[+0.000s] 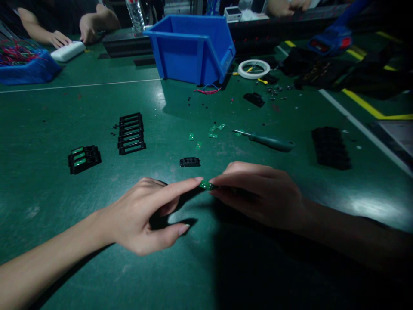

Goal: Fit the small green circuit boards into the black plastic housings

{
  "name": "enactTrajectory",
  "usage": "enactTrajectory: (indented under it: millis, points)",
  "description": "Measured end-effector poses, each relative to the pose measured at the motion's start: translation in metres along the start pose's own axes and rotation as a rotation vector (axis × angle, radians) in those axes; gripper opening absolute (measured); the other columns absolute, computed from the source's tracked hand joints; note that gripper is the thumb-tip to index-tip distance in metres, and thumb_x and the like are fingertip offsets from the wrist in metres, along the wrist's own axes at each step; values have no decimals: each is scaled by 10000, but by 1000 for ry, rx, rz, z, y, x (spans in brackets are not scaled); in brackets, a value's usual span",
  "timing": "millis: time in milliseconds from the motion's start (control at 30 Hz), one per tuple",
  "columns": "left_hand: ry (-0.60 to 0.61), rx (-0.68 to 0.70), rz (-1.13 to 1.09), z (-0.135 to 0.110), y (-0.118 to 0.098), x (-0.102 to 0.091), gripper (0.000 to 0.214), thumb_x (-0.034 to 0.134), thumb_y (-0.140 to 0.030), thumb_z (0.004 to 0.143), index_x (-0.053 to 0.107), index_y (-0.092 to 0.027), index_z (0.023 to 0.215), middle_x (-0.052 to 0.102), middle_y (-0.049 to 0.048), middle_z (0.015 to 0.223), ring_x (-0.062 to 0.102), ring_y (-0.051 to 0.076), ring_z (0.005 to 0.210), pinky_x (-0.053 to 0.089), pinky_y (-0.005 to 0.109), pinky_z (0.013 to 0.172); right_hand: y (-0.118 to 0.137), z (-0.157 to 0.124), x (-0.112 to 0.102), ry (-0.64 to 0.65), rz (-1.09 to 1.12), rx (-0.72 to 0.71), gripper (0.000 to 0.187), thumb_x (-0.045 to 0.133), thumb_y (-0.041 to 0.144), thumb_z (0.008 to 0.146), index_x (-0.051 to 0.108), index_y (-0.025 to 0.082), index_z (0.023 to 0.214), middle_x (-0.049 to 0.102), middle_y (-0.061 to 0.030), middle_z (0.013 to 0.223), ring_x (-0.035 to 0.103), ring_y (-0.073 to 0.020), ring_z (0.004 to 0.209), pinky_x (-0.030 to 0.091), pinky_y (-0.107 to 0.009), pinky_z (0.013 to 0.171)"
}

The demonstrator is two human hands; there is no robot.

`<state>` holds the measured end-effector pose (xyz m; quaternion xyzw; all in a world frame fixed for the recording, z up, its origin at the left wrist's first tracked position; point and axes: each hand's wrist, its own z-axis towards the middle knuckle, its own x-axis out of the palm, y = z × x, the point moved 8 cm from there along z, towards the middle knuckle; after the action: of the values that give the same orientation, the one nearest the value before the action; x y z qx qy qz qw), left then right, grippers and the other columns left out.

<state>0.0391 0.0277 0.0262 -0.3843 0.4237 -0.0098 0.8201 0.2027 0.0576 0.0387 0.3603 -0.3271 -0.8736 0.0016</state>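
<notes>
Between thumb and forefinger my right hand (pixel 258 193) pinches a small green circuit board (pixel 206 185) just above the table. The index fingertip of my left hand (pixel 148 211) is stretched out to the board's left end; its thumb stands apart and nothing is held in it. A small black plastic housing (pixel 190 162) lies just beyond the fingertips. Farther off are several loose green boards (pixel 212 135). Left of them lies a row of black slotted frames (pixel 131 134), and nearer a group of black housings with green boards (pixel 84 159) in them.
A green-handled screwdriver (pixel 271 141) lies beyond my right hand, with black blocks (pixel 331 147) at far right. Behind stand a blue bin (pixel 180 56), a tape roll (pixel 254 69) and a blue power tool (pixel 332 38). Across the table, a person's hands (pixel 61 39) touch a white box (pixel 67 51).
</notes>
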Motion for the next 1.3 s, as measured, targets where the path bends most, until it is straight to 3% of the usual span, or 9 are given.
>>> enactTrajectory:
  millis: [467, 833, 1067, 1300]
  points:
    - [6, -4, 1, -1, 1, 1, 710, 633, -270, 878, 384, -75, 1514, 544, -56, 651, 510, 99, 510, 400, 235, 509, 0, -1, 2, 5, -4, 0, 152, 682, 157, 937, 683, 201, 1083, 739, -45, 895, 666, -139, 733, 506, -250, 641]
    - [15, -1, -7, 0, 1, 2, 704, 628, -268, 885, 376, -113, 1524, 525, -65, 638, 496, 103, 515, 392, 234, 512, -9, 3, 1, 28, 68, 123, 134, 633, 154, 947, 692, 233, 1037, 712, -29, 858, 643, -141, 686, 489, -261, 600]
    - [6, 1, -19, -1, 4, 4, 648, 627, -206, 910, 402, -85, 1505, 519, -69, 617, 475, 94, 501, 358, 244, 516, -10, 2, 1, 45, 77, 120, 115, 653, 153, 943, 696, 215, 1030, 701, -22, 841, 633, -123, 683, 477, -239, 593]
    - [-117, -24, 146, -1, 4, -7, 463, 623, -177, 939, 531, -154, 1392, 677, -35, 707, 558, 80, 527, 451, 213, 566, -13, 3, 2, 41, 90, 148, 69, 641, 196, 962, 704, 177, 979, 694, -30, 807, 602, -113, 648, 439, -239, 570]
